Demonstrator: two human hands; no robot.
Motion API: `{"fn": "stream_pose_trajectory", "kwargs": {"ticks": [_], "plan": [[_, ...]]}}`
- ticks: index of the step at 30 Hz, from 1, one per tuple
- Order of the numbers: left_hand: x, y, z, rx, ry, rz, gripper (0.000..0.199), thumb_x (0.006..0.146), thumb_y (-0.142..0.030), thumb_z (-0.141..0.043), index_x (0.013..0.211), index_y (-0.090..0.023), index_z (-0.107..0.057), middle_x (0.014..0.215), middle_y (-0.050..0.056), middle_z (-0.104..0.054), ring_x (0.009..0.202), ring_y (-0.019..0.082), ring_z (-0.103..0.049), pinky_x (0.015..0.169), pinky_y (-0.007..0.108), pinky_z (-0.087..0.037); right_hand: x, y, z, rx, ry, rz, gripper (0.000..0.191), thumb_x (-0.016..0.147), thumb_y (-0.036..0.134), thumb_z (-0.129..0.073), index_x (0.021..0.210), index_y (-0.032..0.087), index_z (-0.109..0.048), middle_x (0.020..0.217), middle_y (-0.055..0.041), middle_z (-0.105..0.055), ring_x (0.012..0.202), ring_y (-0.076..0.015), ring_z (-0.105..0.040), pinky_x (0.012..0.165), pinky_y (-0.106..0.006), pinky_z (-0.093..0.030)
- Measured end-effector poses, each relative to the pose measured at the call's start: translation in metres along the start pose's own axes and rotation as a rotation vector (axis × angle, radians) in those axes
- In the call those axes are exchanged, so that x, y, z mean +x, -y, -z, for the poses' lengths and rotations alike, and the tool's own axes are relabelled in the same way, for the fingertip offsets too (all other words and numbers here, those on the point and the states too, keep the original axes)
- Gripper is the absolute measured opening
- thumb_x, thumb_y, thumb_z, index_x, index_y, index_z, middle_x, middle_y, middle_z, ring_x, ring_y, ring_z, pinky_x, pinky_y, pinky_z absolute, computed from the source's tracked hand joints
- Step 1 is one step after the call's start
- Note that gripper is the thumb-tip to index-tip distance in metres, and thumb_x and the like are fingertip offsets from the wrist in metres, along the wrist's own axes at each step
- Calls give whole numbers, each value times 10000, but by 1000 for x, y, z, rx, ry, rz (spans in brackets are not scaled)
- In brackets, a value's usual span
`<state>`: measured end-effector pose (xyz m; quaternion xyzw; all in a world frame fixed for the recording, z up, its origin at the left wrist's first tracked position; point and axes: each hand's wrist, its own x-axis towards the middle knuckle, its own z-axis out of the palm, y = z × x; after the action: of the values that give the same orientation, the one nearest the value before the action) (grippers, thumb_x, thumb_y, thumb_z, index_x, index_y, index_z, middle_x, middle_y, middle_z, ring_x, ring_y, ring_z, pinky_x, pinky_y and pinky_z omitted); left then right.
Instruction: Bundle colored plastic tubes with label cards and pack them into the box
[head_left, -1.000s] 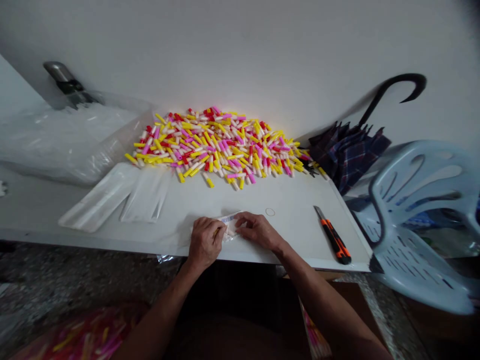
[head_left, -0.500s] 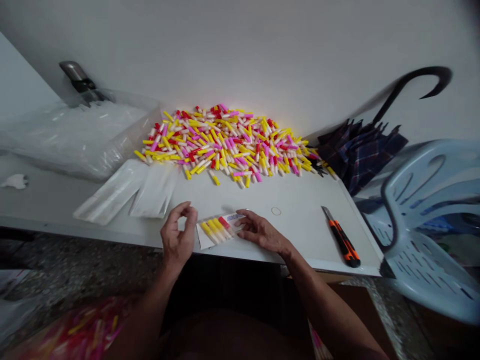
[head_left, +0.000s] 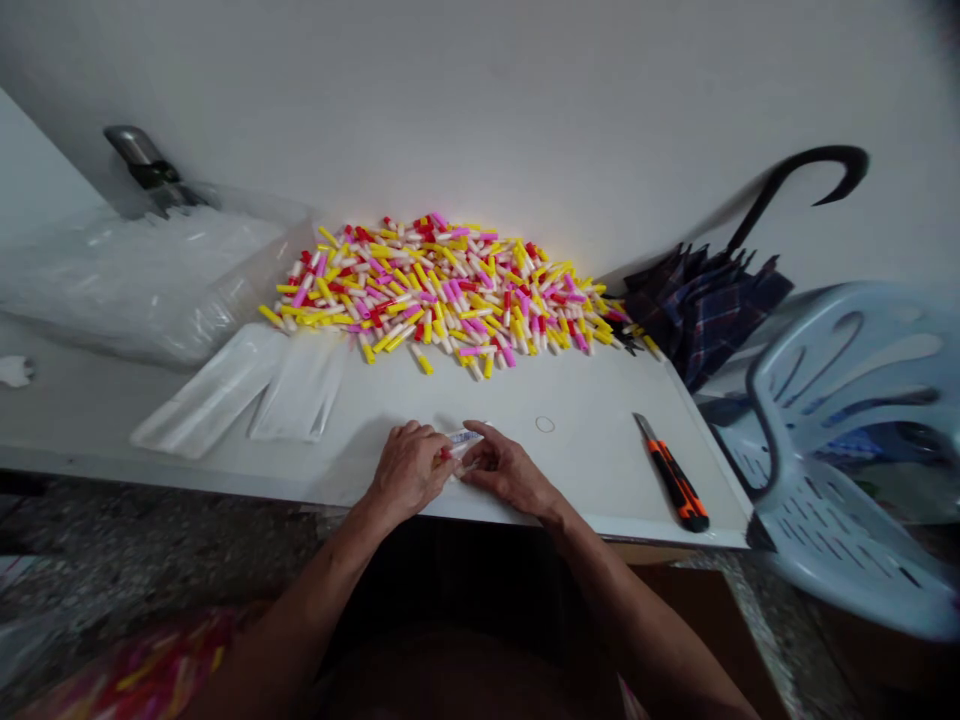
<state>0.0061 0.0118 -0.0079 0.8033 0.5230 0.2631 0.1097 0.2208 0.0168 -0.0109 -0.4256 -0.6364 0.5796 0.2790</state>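
A small clear packet (head_left: 465,437) with blue print lies at the table's front edge between my hands. A red cap (head_left: 445,454) shows in it; the rest is mostly covered. My left hand (head_left: 409,468) is curled over the packet's left part, fingers closed on it. At its right end, my right hand (head_left: 511,474) grips the packet between thumb and bent fingers. Beyond my hands spreads a heap of small white tubes (head_left: 450,290) with yellow, red and pink caps. A thin rubber band (head_left: 545,424) rests to the right of my right hand.
An orange-and-black utility knife (head_left: 675,485) lies at the right, blade out. Flat clear bags (head_left: 214,390) and a large plastic sack (head_left: 135,290) occupy the left. A folded umbrella (head_left: 701,310) leans on the wall, beside a light-blue chair (head_left: 832,400).
My left hand has moved right and down onto the packet, covering the yellow-capped tubes that showed before. My right hand stays at the packet's right end. The view has shifted slightly.
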Motion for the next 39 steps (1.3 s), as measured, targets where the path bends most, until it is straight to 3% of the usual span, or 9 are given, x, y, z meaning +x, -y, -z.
{"fn": "stream_pose_trajectory", "kwargs": {"ticks": [5, 13, 18, 19, 21, 23, 25, 31, 39], "plan": [[11, 7, 8, -109, 96, -58, 213, 915, -224, -664, 706, -253, -691, 730, 23, -694, 811, 237, -603, 782, 404, -424, -2, -2, -5, 47, -51, -38, 765, 804, 239, -787, 1514, 230, -501, 983, -23, -732, 764, -141, -643, 704, -271, -501], [-9, 8, -15, -229, -83, -18, 182, 960, -231, -624, 782, -232, -661, 788, 14, -704, 824, 215, -612, 848, 411, -424, -4, -1, -20, 155, 14, -81, 740, 842, 272, -744, 1532, 260, -477, 979, -27, -753, 581, -108, -629, 549, -239, -496], [-12, 9, -16, -181, -105, -8, 161, 970, -248, -635, 812, -232, -659, 809, 12, -713, 828, 217, -612, 852, 414, -406, 4, 5, 3, 145, 171, -112, 668, 871, 363, -744, 1487, 224, -525, 1009, -65, -767, 600, -128, -661, 489, -222, -474], [-12, 9, -15, -172, -115, 4, 161, 971, -259, -639, 813, -232, -657, 808, 13, -711, 829, 218, -612, 848, 413, -407, 10, 5, 12, 119, 94, -108, 613, 874, 397, -742, 1429, 200, -573, 930, -55, -764, 577, -131, -646, 490, -230, -481], [-13, 9, -16, -161, -150, 23, 173, 977, -276, -640, 811, -230, -651, 798, 16, -701, 826, 220, -610, 841, 408, -409, 30, 5, 34, 15, -225, -90, 496, 896, 469, -699, 1278, 156, -650, 768, -31, -721, 522, -135, -600, 486, -247, -482], [-13, 8, -18, -154, -199, 30, 186, 985, -281, -634, 808, -226, -645, 786, 17, -690, 815, 218, -606, 836, 404, -411, 57, 6, 53, -124, -535, -90, 446, 923, 501, -631, 1188, 144, -666, 790, -52, -716, 559, -158, -622, 505, -265, -492], [-14, 7, -21, -143, -239, 28, 185, 995, -283, -624, 820, -224, -646, 788, 19, -685, 811, 216, -603, 836, 405, -411, 87, 8, 67, -294, -639, -119, 412, 935, 483, -603, 1167, 149, -668, 892, -83, -735, 667, -189, -676, 599, -291, -528], [-15, 6, -25, -122, -249, 21, 198, 1014, -299, -619, 833, -222, -642, 795, 15, -680, 824, 213, -593, 838, 408, -405, 144, 26, 70, -747, -621, -277, 382, 926, 373, -644, 1261, 188, -631, 1141, -146, -736, 1080, -301, -687, 873, -377, -532], [-14, 8, -26, -138, -257, 15, 192, 1006, -291, -625, 825, -225, -637, 788, 13, -674, 812, 216, -581, 828, 410, -418, 141, 33, 82, -839, -447, -257, 491, 809, 149, -695, 1297, 158, -639, 1245, -200, -711, 1189, -377, -654, 936, -442, -540]]}}
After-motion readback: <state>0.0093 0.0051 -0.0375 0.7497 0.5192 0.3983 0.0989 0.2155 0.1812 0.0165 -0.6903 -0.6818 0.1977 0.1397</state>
